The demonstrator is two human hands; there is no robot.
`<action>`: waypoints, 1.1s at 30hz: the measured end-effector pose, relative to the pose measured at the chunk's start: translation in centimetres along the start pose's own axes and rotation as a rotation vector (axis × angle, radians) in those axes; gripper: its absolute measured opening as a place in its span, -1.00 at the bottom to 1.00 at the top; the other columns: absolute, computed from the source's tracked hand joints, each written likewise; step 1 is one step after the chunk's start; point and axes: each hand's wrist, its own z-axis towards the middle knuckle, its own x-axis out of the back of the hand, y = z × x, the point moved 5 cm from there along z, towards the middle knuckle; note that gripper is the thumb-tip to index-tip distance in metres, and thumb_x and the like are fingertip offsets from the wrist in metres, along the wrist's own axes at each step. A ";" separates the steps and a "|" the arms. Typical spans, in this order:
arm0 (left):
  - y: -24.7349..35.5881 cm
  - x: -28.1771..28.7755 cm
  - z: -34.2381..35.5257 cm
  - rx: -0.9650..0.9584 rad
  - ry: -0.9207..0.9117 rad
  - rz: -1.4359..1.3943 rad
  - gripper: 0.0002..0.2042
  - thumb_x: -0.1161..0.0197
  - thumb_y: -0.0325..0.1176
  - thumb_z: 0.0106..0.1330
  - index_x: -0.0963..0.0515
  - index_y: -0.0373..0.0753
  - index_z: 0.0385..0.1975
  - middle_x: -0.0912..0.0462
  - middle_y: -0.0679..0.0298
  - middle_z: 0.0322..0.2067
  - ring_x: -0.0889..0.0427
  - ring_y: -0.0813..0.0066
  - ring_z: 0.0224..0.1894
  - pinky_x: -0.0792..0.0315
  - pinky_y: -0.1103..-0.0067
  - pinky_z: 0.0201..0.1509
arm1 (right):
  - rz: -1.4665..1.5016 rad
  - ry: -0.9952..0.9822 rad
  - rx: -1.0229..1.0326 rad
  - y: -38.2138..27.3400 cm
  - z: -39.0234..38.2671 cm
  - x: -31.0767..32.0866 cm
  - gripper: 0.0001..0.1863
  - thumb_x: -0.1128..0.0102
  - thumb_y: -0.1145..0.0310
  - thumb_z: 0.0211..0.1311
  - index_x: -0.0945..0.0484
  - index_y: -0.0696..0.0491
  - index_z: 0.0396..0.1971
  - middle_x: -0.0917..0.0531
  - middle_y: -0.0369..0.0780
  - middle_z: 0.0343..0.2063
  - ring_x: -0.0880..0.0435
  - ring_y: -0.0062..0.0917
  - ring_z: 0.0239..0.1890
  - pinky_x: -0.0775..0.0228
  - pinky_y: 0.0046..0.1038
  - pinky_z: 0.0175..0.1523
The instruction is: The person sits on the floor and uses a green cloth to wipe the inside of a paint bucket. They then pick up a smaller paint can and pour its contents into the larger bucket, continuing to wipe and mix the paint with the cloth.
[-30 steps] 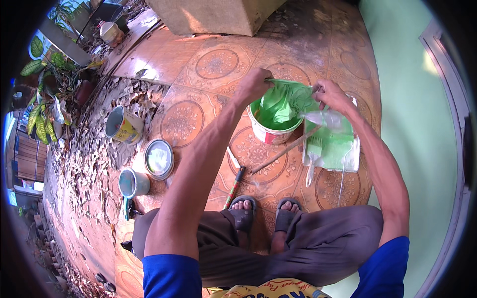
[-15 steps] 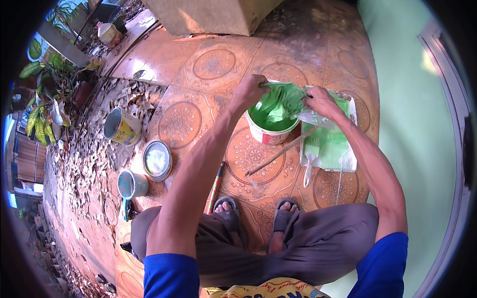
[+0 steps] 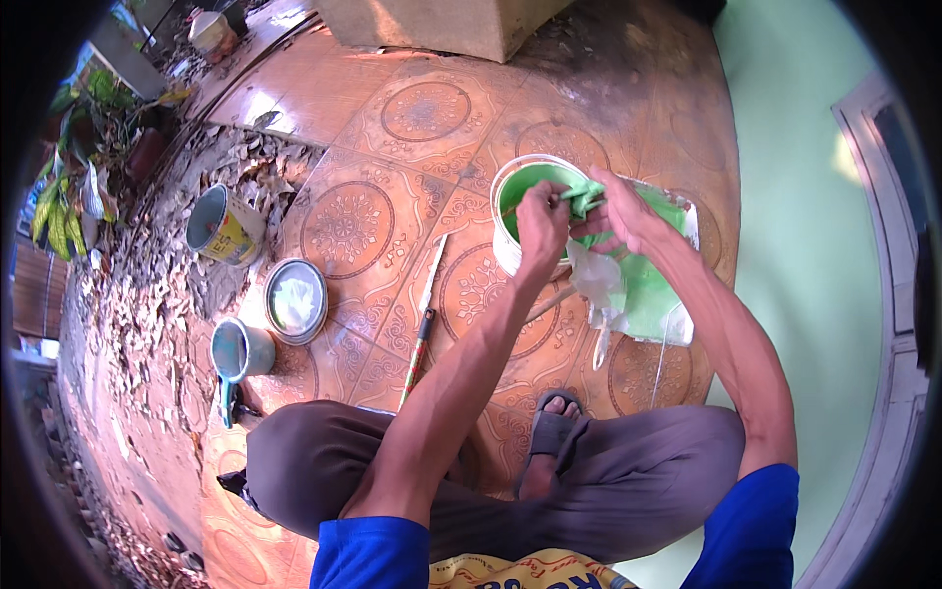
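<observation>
Over the white bucket [image 3: 502,257], which has green paint on its inside, a paint-coated plastic bag [image 3: 586,196] is bunched up between my hands. My left hand [image 3: 543,221] is closed, pinching one side of the green bunch. On the other side, my right hand [image 3: 626,214] is closed around it with thumb and forefinger, its lower fingers loosely curled. A whitish, see-through part of the bag [image 3: 597,280] hangs below my right hand, over the paint tray's edge. Beside the bucket lies the tray [image 3: 653,304], coated in green. A paintbrush handle [image 3: 601,348] sticks out from it; the bristles are covered.
A wooden stick [image 3: 551,302] leans by the bucket. Left of it lies a long thin tool with a striped handle [image 3: 417,358]. Further left are a round lid [image 3: 295,300], a dipper [image 3: 257,351] and a yellow can [image 3: 240,234]. A green wall [image 3: 795,294] rises at right.
The bag, spread over the bucket's mouth before, is now gathered into a small bunch. My left hand has moved right and down, close to my right hand.
</observation>
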 end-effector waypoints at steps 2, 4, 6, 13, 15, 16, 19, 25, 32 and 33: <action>0.3 -0.2 -0.9 0.018 -0.026 -0.015 -0.86 -0.19 -0.56 0.23 -0.61 -0.40 -0.25 -0.68 0.17 -0.38 -0.66 0.45 -0.33 -0.52 0.50 -0.22 | 0.205 0.091 -0.114 0.9 -0.2 -0.1 -0.30 0.24 -0.32 0.33 -0.51 0.05 -0.04 -0.56 -0.08 -0.04 -0.66 -0.23 -0.08 -0.32 0.21 0.06; 0.5 -0.4 -1.8 0.011 -0.042 -0.061 -0.86 -0.15 -0.59 0.26 -0.56 -0.42 -0.21 -0.68 0.12 -0.34 -0.65 0.42 -0.35 -0.53 0.46 -0.22 | 0.182 0.102 -0.118 0.8 -0.1 -0.3 -0.44 0.06 -0.19 0.36 -0.51 0.02 -0.04 -0.51 -0.13 -0.01 -0.65 -0.27 -0.15 -0.35 0.20 0.03; 0.4 -0.8 -3.4 0.096 -0.063 -0.256 -0.83 -0.09 -0.62 0.27 -0.50 -0.42 -0.16 -0.65 0.09 -0.27 -0.65 0.38 -0.31 -0.53 0.45 -0.19 | 0.064 0.107 -0.097 1.3 0.4 -0.5 -0.62 -0.05 0.02 0.40 -0.51 0.01 -0.04 -0.53 -0.17 -0.07 -0.64 -0.33 -0.21 -0.40 0.16 -0.01; -0.8 -3.7 -7.4 0.366 0.182 -0.248 -0.64 0.04 -0.40 0.40 -0.21 -0.48 0.09 -0.42 -0.04 -0.09 -0.44 0.14 -0.02 -0.33 0.37 0.13 | -0.104 0.202 0.030 1.1 1.0 2.9 -0.86 -0.15 0.48 0.30 -0.50 0.20 -0.20 -0.60 -0.23 -0.39 -0.57 -0.60 -0.48 -0.50 -0.52 -0.47; -2.0 -4.8 -7.9 0.638 0.323 -0.385 -0.54 0.06 -0.17 0.48 -0.25 -0.50 0.13 -0.44 -0.02 -0.07 -0.44 0.12 -0.04 -0.32 0.38 0.14 | -0.169 0.173 0.115 -0.8 -0.3 1.2 -0.86 -0.17 0.47 0.29 -0.51 0.20 -0.22 -0.61 -0.22 -0.36 -0.58 -0.60 -0.50 -0.48 -0.53 -0.49; -2.9 -5.4 -7.5 0.690 0.285 -0.608 -0.54 0.06 -0.13 0.49 -0.30 -0.48 0.09 -0.47 -0.01 -0.08 -0.47 0.13 -0.05 -0.34 0.38 0.11 | -0.200 0.154 0.159 -1.6 -0.7 0.1 -0.86 -0.18 0.46 0.29 -0.52 0.20 -0.24 -0.62 -0.21 -0.35 -0.59 -0.61 -0.50 -0.46 -0.53 -0.50; -2.1 -7.6 -6.7 0.930 0.114 -1.220 -0.49 0.09 0.07 0.50 -0.37 -0.30 0.09 -0.55 0.09 -0.08 -0.54 0.26 -0.04 -0.44 0.33 0.09 | -0.367 0.305 0.204 -2.1 -2.0 1.4 -0.84 -0.21 0.44 0.28 -0.54 0.20 -0.24 -0.65 -0.21 -0.37 -0.61 -0.60 -0.53 -0.40 -0.56 -0.53; -3.4 -7.9 -4.8 0.865 -0.030 -1.487 -0.50 0.21 0.07 0.53 -0.38 -0.25 0.12 -0.54 0.13 0.02 -0.56 0.20 -0.02 -0.46 0.23 0.17 | -0.522 0.270 0.290 -3.2 -2.6 0.3 -0.80 -0.28 0.42 0.21 -0.58 0.20 -0.23 -0.68 -0.19 -0.38 -0.62 -0.62 -0.44 -0.41 -0.56 -0.46; -2.1 -8.6 -5.0 0.848 -0.055 -1.565 -0.46 0.03 0.13 0.44 -0.41 -0.27 0.07 -0.56 0.17 -0.10 -0.55 0.31 -0.13 -0.52 0.26 -0.01 | -0.723 0.557 0.509 -3.3 -4.3 -1.2 -0.82 -0.27 0.42 0.21 -0.53 0.22 -0.35 -0.60 -0.19 -0.54 -0.61 -0.59 -0.49 -0.39 -0.45 -0.51; -2.6 -8.7 -4.9 0.835 -0.077 -1.553 -0.44 0.01 0.15 0.42 -0.39 -0.25 0.10 -0.53 0.16 -0.05 -0.53 0.27 -0.04 -0.48 0.23 0.09 | -0.752 0.554 0.493 -3.4 -4.2 -1.5 -0.82 -0.26 0.40 0.22 -0.53 0.21 -0.36 -0.59 -0.19 -0.56 -0.62 -0.58 -0.50 -0.37 -0.44 -0.53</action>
